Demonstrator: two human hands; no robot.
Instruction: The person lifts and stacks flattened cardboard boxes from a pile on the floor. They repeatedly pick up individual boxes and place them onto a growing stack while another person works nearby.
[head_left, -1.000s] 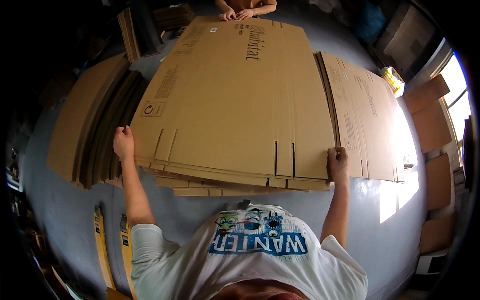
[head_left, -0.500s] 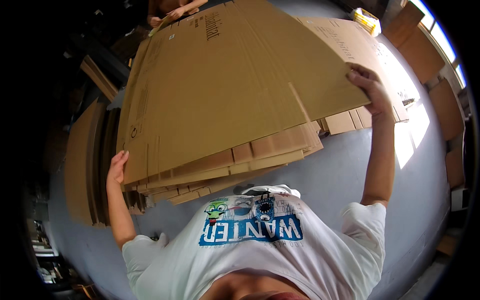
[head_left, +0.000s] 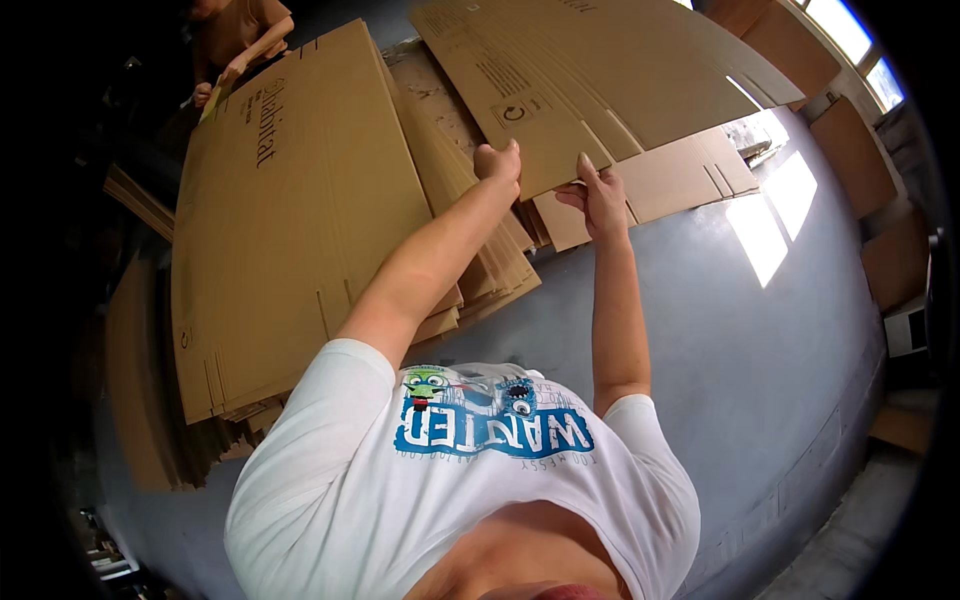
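Observation:
A large flattened cardboard box (head_left: 620, 90) is gripped along its near edge by both hands, over the right-hand pile. My left hand (head_left: 500, 168) reaches across to the right and is closed on its near left corner. Close beside it, my right hand (head_left: 598, 200) pinches the same edge with the thumb on top and the fingers beneath. Under the held sheet, another flat cardboard sheet (head_left: 690, 180) shows its slotted near end. To the left lies a stack of flattened boxes (head_left: 300, 230), its lower sheets fanned out unevenly at the right side.
A co-worker (head_left: 240, 40) stands at the far left, hands at the stack's far edge. More cardboard sheets (head_left: 140, 380) stand on the left. Cardboard panels (head_left: 850, 150) lean along the right wall by a bright window (head_left: 845, 30). Grey floor (head_left: 700, 330) lies nearest me.
The held flattened box has moved from the left stack to the right, uncovering another printed sheet there. My left hand has swung right, and both hands are now close together.

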